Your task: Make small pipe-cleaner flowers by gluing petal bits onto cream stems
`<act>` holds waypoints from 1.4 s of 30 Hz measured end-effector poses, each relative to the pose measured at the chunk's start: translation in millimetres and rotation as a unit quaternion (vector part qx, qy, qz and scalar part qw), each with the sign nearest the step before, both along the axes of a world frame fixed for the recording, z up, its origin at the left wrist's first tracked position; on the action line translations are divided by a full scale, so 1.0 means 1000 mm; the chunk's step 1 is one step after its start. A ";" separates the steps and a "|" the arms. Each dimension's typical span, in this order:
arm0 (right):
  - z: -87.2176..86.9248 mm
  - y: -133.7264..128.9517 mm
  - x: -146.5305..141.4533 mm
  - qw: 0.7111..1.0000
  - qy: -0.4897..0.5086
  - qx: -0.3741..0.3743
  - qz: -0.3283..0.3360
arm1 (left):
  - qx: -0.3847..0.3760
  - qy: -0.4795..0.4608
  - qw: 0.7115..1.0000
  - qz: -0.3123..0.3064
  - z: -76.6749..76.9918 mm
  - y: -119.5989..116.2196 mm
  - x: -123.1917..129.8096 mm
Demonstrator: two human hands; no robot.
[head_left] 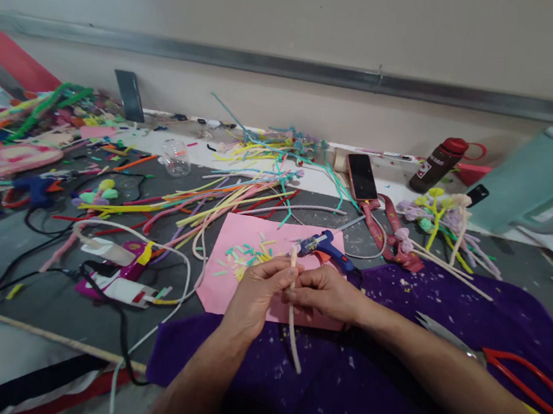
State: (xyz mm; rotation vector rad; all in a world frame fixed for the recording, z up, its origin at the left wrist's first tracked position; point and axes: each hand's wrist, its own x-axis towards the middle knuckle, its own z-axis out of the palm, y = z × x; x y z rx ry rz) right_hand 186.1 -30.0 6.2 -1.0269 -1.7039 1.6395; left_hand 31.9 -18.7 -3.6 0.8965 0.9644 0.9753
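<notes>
Between my two hands is a cream pipe cleaner (292, 343), its top end bent or knobbed and its tail hanging down toward me. My left hand (260, 292) pinches it near the top between thumb and fingers. Just beside it, the fingertips of my right hand (329, 294) are closed on the same stem, slightly lower. Beneath and behind my hands lies a pink sheet (228, 231), with small cut yellow and green pieces (250, 255) scattered on it. A blue glue gun (327, 245) rests on the sheet's right side, just beyond my right hand.
Purple cloth (391, 295) covers the near edge, with red-handled scissors (527, 382) by my right forearm. Pipe cleaners (237, 195) spread behind the sheet. A purple power strip (136, 263) with cords sits left. A phone (361, 177), a bottle (435, 165) and pipe-cleaner flowers (431, 216) stand farther back.
</notes>
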 end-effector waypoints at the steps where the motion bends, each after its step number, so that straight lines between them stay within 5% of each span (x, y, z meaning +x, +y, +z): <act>1: 0.002 0.003 0.006 1.000 -0.022 0.017 0.012 | -0.005 0.002 1.000 0.008 0.000 0.001 -0.001; 4: 0.012 0.017 0.033 0.984 -0.134 0.113 -0.026 | -0.022 0.004 0.999 0.029 0.002 0.003 -0.004; 7: 0.015 0.034 0.063 0.897 -0.351 0.236 -0.131 | -0.039 -0.008 0.999 0.019 0.005 0.003 -0.005; 9: 0.011 0.044 0.076 0.837 -0.475 0.228 -0.150 | -0.042 -0.019 0.999 0.007 0.005 0.002 -0.006; 11: 0.002 0.050 0.082 0.812 -0.532 0.197 -0.138 | -0.041 -0.027 0.999 0.001 0.004 0.002 -0.006; 16: -0.014 0.056 0.079 0.831 -0.516 0.174 -0.112 | -0.033 -0.042 0.998 -0.013 0.003 0.001 -0.007; 22: -0.010 0.057 0.084 0.873 -0.447 0.149 -0.126 | -0.052 -0.051 0.997 -0.005 0.005 0.001 -0.007; 29: 0.003 0.053 0.086 0.976 -0.115 0.009 -0.184 | -0.058 -0.089 0.994 0.008 0.009 0.001 -0.009; 34: 0.003 0.044 0.080 0.977 0.082 -0.033 -0.193 | -0.050 -0.099 0.994 0.023 0.006 0.003 -0.013; 42: 0.013 0.027 0.064 0.960 0.211 -0.040 -0.179 | -0.045 -0.100 0.994 0.026 0.005 0.003 -0.014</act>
